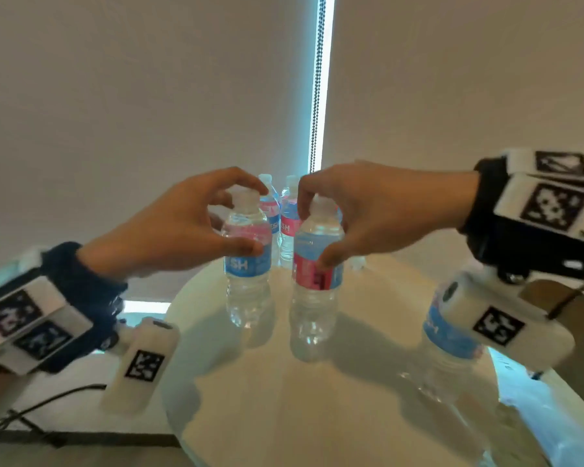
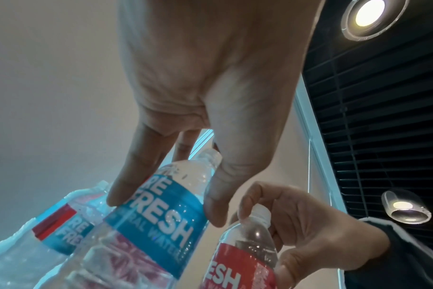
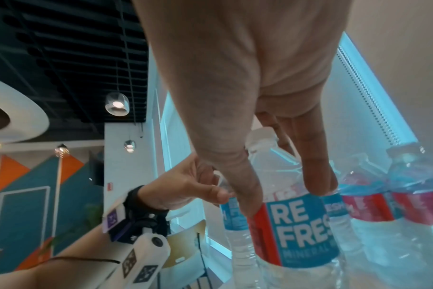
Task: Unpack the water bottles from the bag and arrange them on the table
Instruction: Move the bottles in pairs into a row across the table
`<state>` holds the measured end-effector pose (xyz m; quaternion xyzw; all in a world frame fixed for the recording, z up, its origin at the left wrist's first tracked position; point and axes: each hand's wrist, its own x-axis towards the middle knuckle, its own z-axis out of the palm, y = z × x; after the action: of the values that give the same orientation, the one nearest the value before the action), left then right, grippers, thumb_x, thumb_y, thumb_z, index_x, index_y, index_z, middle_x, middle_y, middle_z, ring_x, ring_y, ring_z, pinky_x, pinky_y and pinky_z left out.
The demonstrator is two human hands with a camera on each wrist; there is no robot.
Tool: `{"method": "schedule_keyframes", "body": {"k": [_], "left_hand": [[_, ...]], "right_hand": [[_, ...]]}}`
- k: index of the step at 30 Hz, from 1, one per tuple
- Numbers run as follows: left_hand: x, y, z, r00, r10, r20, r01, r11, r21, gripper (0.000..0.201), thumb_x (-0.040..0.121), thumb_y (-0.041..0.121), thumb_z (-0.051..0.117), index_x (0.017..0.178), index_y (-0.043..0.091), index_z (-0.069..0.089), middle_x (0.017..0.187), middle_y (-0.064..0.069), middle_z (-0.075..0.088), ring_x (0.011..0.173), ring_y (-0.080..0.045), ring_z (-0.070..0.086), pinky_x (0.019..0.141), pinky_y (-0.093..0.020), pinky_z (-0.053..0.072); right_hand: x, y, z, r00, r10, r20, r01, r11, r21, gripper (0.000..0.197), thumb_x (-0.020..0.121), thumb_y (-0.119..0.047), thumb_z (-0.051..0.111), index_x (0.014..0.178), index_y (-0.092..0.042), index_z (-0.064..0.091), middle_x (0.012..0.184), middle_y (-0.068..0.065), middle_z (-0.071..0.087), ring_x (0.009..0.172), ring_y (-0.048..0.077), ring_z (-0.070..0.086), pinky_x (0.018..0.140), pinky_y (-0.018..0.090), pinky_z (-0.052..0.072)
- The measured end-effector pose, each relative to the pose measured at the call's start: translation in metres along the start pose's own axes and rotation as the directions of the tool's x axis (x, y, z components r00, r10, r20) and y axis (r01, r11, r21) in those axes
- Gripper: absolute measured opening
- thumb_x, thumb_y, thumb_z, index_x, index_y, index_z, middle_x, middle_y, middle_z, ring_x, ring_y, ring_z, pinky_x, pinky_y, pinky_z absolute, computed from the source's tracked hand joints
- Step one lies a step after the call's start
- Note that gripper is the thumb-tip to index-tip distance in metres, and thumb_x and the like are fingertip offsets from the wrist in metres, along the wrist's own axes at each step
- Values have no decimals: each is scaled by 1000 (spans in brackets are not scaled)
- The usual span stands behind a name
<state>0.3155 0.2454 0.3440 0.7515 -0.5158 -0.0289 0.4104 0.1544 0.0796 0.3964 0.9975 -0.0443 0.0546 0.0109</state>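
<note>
Two clear water bottles stand upright on the round white table [image 1: 284, 416]. My left hand [image 1: 250, 217] grips the left bottle [image 1: 248, 291] round its shoulder, thumb on the blue label. In the left wrist view the left hand [image 2: 166, 201] pinches that bottle [image 2: 161, 219] at its label. My right hand [image 1: 317, 230] grips the right bottle [image 1: 314, 308] near the cap, thumb on its red and blue label. The right wrist view has the right hand [image 3: 283, 192] on that bottle [image 3: 299, 224].
Two more bottles [image 1: 279, 214] stand close together behind the held pair, near the far table edge. Another bottle [image 1: 452, 335] stands at the right, partly hidden by my right wrist camera. A brown shape [image 1: 553, 298] sits past the right table edge. Window blinds hang behind.
</note>
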Motion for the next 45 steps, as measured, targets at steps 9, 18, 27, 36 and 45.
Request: {"method": "schedule_keyframes", "body": {"k": [9,18,27,36,45], "left_hand": [[67,-40,14,999,-49,4,49,999,-14,60,64,18,91,112,40,62,109,-5,56,81,-25,65,77,-51,61],[94,-70,37,997,-67,29,68,997,-31,59,63,17,90,112,34,61,112,-14,56,71,-17,55,77,-43,61],[103,-78,42,998,-61,9,61,997,-45,57,62,20,89,106,41,60,107,-11,58,72,-21,60,78,-51,60],[100,-82,43,999,-52,-3,52,998,-38,63,62,19,89,114,37,58,100,3,56,71,-11,59,80,-47,60],[92,-87,42,996,-92,0,91,991,-102,77,62,20,92,127,28,52,113,-3,61,83,-25,74,78,-43,61]], "right_hand": [[80,16,0,972,203,119,-193,977,-91,59,74,-36,89,118,-12,57,75,-5,58,75,28,75,55,27,48],[128,31,32,956,240,167,-227,970,-91,63,75,-34,90,122,-3,61,101,11,75,69,23,76,64,30,60],[143,46,48,958,239,161,-227,970,-90,64,72,-30,91,123,-7,60,114,12,69,85,30,76,68,33,61],[143,52,52,966,227,123,-216,972,-98,67,70,-36,92,122,-9,60,112,12,69,94,32,73,82,41,63],[137,49,52,970,214,119,-199,972,-122,76,71,-40,90,130,-10,53,118,11,68,99,30,70,86,41,60]]}}
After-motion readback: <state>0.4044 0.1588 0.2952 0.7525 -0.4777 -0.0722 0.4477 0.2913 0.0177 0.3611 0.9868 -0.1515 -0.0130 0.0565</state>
